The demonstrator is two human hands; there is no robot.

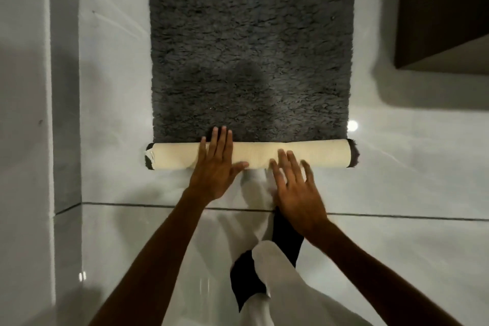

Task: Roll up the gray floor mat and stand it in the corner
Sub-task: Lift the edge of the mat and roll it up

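Observation:
A shaggy gray floor mat lies flat on the white tiled floor and runs away from me. Its near end is wound into a tight roll that shows the cream backing, with gray pile sticking out at both ends. My left hand lies palm down across the left half of the roll, fingers spread and reaching over to the flat pile. My right hand is flat and spread just right of centre, fingertips touching the roll's near side. Neither hand grips anything.
A gray wall with a stepped edge runs down the left side. A dark wooden cabinet stands at the upper right. My legs in white trousers and dark socks are below the roll. Glossy tile lies to the right.

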